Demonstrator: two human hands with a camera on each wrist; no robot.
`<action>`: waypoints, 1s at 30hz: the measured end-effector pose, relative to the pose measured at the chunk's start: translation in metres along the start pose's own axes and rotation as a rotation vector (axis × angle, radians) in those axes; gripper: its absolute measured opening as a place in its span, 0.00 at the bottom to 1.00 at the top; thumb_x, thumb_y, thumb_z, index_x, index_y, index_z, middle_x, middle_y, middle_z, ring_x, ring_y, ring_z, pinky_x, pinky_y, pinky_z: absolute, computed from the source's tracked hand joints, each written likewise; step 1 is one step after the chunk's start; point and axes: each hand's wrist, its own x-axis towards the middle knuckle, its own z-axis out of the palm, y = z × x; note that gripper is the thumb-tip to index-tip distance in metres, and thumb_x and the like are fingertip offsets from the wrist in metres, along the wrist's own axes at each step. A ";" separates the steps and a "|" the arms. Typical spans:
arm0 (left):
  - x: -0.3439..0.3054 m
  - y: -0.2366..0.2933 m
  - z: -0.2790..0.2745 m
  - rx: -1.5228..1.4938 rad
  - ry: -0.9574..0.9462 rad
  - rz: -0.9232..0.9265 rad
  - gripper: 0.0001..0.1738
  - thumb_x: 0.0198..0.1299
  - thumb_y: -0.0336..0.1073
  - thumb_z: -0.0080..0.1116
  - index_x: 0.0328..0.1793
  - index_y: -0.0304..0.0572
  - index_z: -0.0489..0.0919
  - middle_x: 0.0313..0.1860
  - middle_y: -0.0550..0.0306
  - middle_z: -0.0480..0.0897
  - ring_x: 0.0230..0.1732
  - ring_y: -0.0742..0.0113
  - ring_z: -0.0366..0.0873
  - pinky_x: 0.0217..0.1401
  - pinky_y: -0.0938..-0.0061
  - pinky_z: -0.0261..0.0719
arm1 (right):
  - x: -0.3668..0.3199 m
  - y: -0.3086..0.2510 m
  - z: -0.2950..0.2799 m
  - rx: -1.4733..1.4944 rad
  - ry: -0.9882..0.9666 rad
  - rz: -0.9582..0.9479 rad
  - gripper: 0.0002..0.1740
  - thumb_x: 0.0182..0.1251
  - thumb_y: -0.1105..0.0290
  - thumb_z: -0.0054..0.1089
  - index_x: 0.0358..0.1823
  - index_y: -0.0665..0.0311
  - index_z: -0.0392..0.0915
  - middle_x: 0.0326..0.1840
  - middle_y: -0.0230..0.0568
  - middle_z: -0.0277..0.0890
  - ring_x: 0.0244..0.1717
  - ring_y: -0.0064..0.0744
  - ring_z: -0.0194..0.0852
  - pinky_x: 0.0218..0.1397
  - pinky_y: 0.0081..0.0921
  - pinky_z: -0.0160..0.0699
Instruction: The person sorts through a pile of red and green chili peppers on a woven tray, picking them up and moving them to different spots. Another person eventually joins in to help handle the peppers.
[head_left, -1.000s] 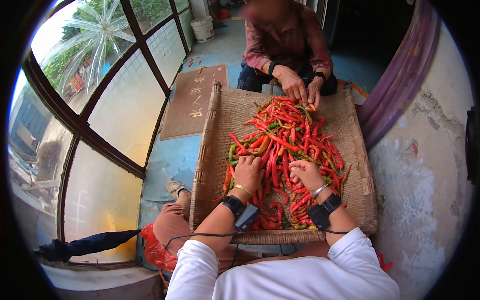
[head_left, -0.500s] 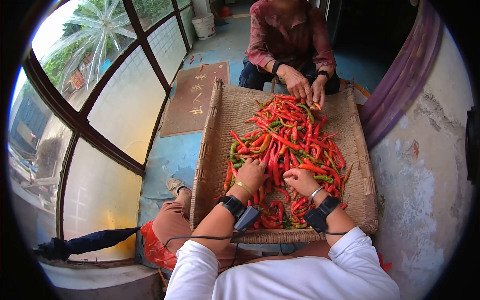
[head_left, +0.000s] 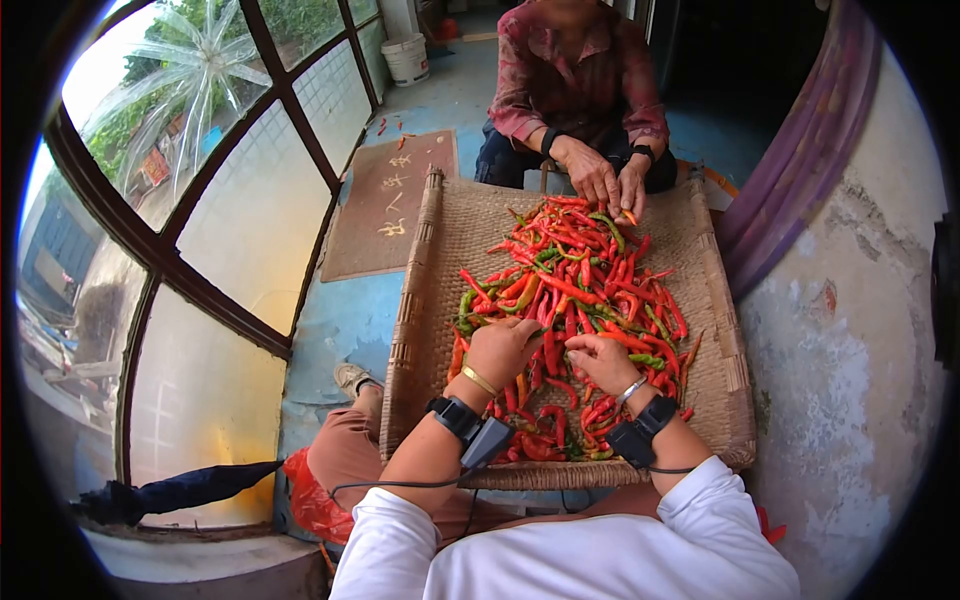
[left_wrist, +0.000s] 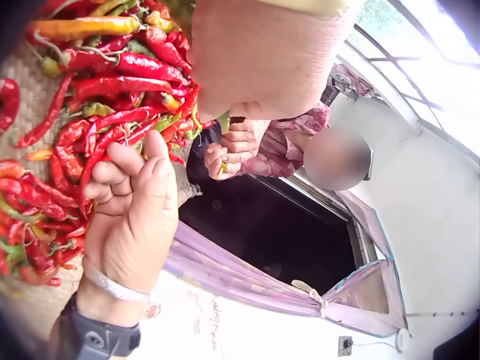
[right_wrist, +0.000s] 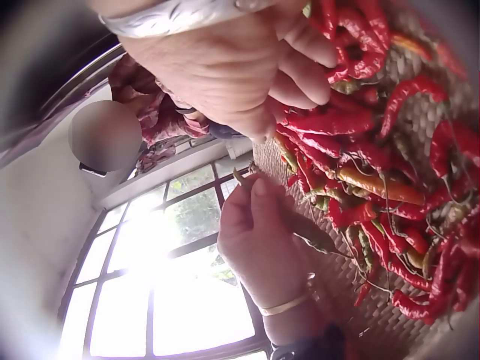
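My 2 hands are down at the near end of the woven tray (head_left: 415, 300), in the heap of chillies (head_left: 575, 280), which are mostly red with some green and orange. My left hand (head_left: 503, 348) is lifted just off the pile. The right wrist view shows its thumb and fingertips pinching 1 slim green chilli (right_wrist: 304, 225), with the tip poking up above the fingers. A gold bangle (head_left: 484, 380) sits on that wrist.

My right hand (head_left: 603, 360) is just beside the left, a little further right. Its fingers are curled down into the red chillies, with a silver bracelet (head_left: 632, 388) at the wrist. I cannot tell whether it has actually closed on a chilli or only rests among them. The chillies fill the middle of the tray from my end to the far end.

Across the tray sits another person (head_left: 575, 80) in a patterned red shirt, whose hands (head_left: 605, 180) are together at the far edge of the heap. On the blue floor to the left of the tray lies a brown doormat (head_left: 385, 205). A white bucket (head_left: 407, 58) stands beyond it. A folded dark umbrella (head_left: 170, 490) lies along the ledge under the big window, and a red bag (head_left: 310, 495) sits by my left knee.
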 end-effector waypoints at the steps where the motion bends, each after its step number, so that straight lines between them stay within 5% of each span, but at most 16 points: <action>1: -0.001 0.004 -0.001 -0.163 0.013 0.031 0.11 0.49 0.39 0.57 0.39 0.46 0.76 0.26 0.56 0.78 0.28 0.57 0.77 0.28 0.67 0.75 | -0.001 -0.004 0.001 0.073 -0.010 0.005 0.16 0.60 0.66 0.53 0.46 0.68 0.72 0.25 0.32 0.74 0.23 0.19 0.71 0.25 0.19 0.71; 4: -0.003 0.015 0.004 -0.352 -0.006 0.101 0.18 0.47 0.39 0.60 0.47 0.45 0.74 0.27 0.53 0.79 0.26 0.55 0.77 0.28 0.66 0.74 | -0.002 -0.006 0.002 0.384 -0.059 -0.009 0.16 0.62 0.66 0.52 0.47 0.68 0.71 0.27 0.31 0.73 0.24 0.18 0.71 0.26 0.18 0.71; 10: -0.011 0.030 0.027 -0.379 -0.116 0.036 0.38 0.43 0.39 0.64 0.62 0.50 0.60 0.26 0.48 0.78 0.26 0.50 0.77 0.27 0.63 0.74 | 0.002 0.010 0.010 0.279 -0.065 -0.077 0.11 0.61 0.68 0.52 0.39 0.68 0.75 0.28 0.33 0.75 0.27 0.20 0.73 0.31 0.19 0.72; 16: -0.011 0.033 0.027 -0.423 -0.117 0.025 0.36 0.43 0.39 0.63 0.61 0.49 0.61 0.23 0.46 0.77 0.27 0.49 0.76 0.28 0.61 0.73 | 0.002 0.003 0.001 -0.092 0.048 -0.151 0.09 0.55 0.73 0.56 0.36 0.69 0.76 0.24 0.36 0.75 0.25 0.21 0.73 0.30 0.21 0.72; 23: -0.012 0.019 0.031 -0.481 -0.157 -0.011 0.20 0.49 0.36 0.58 0.51 0.45 0.71 0.26 0.49 0.78 0.26 0.50 0.76 0.29 0.62 0.74 | -0.002 -0.011 -0.066 0.366 0.398 0.042 0.09 0.61 0.67 0.53 0.31 0.66 0.75 0.17 0.30 0.70 0.13 0.15 0.63 0.17 0.15 0.67; 24: -0.012 0.018 0.033 -0.482 -0.159 -0.012 0.20 0.49 0.36 0.58 0.51 0.45 0.71 0.26 0.49 0.78 0.26 0.50 0.76 0.29 0.62 0.74 | 0.002 -0.002 -0.075 0.525 0.403 0.003 0.15 0.62 0.66 0.51 0.47 0.67 0.70 0.24 0.34 0.73 0.19 0.18 0.69 0.20 0.16 0.71; 25: -0.011 0.016 0.034 -0.454 -0.088 -0.054 0.18 0.49 0.36 0.58 0.47 0.44 0.73 0.26 0.50 0.78 0.28 0.52 0.76 0.30 0.63 0.74 | 0.005 0.004 -0.075 0.525 0.403 0.004 0.15 0.62 0.66 0.51 0.47 0.67 0.70 0.24 0.34 0.73 0.19 0.18 0.69 0.20 0.16 0.71; 27: -0.010 0.014 0.032 -0.425 -0.016 -0.095 0.15 0.49 0.35 0.57 0.44 0.43 0.74 0.26 0.51 0.77 0.29 0.53 0.76 0.31 0.64 0.74 | 0.009 -0.007 -0.068 1.049 0.645 -0.191 0.29 0.62 0.67 0.51 0.63 0.65 0.53 0.33 0.39 0.74 0.27 0.22 0.74 0.25 0.18 0.74; 28: -0.009 0.013 0.030 -0.316 -0.002 -0.122 0.15 0.48 0.36 0.58 0.44 0.44 0.74 0.29 0.52 0.77 0.31 0.54 0.76 0.32 0.65 0.74 | 0.010 0.004 -0.069 1.045 0.564 -0.187 0.39 0.62 0.68 0.49 0.68 0.63 0.36 0.40 0.42 0.73 0.33 0.26 0.76 0.27 0.20 0.76; 30: -0.010 0.010 0.029 -0.205 0.014 -0.148 0.15 0.48 0.37 0.58 0.43 0.44 0.74 0.33 0.53 0.76 0.34 0.55 0.76 0.34 0.65 0.74 | 0.008 0.011 -0.062 0.935 0.515 -0.107 0.37 0.63 0.68 0.49 0.67 0.64 0.39 0.40 0.42 0.73 0.32 0.25 0.75 0.27 0.20 0.76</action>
